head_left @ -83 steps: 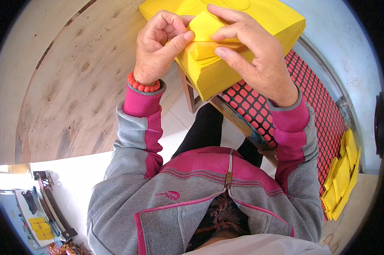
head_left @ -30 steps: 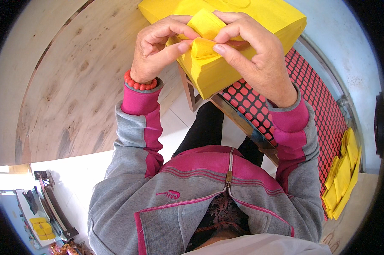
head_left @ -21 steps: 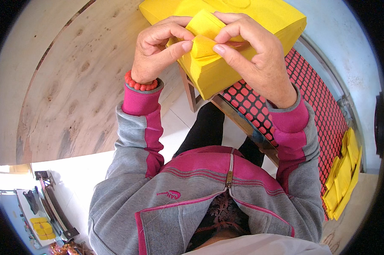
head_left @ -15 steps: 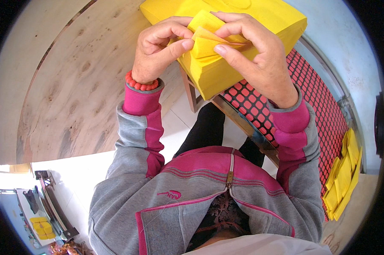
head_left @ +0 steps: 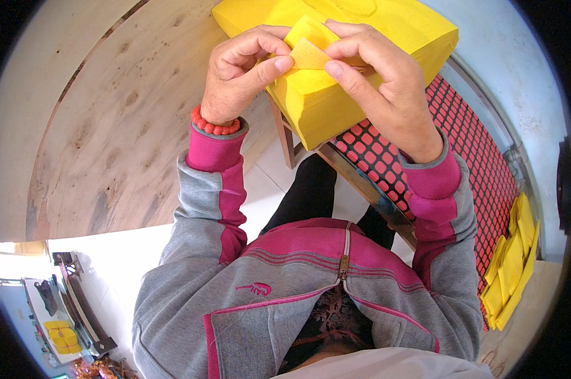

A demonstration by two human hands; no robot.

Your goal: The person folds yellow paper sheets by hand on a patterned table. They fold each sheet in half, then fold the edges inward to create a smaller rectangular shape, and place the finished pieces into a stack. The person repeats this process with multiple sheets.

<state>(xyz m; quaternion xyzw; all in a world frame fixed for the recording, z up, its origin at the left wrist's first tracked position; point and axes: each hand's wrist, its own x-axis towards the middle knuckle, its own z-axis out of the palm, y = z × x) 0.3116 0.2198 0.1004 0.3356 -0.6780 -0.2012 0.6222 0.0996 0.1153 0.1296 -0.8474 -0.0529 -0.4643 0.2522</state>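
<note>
A large yellow fabric bag (head_left: 407,39), boxy in shape with a handle loop near the top edge of the view, lies in front of me. Above its near end, both hands pinch a small triangular folded flap (head_left: 309,55) of the same yellow cloth. My left hand (head_left: 242,71), a red bead bracelet at its wrist, grips the flap's left corner between thumb and forefinger. On the opposite corner, the thumb and forefinger of my right hand (head_left: 386,85) are closed. Another yellow fold (head_left: 309,28) stands up just behind the flap. The other fingers are partly hidden.
A pale wooden board (head_left: 115,120) fills the left side. Under the bag is a wooden-edged surface with a red-and-black patterned cover (head_left: 472,164). Folded yellow pieces (head_left: 511,268) lie at its right end. The bluish wall (head_left: 506,69) rises at the right.
The yellow folds between my fingers have been brought together into a flatter, pointed flap. My right fingertips have moved slightly closer to it. Both hands keep their hold.
</note>
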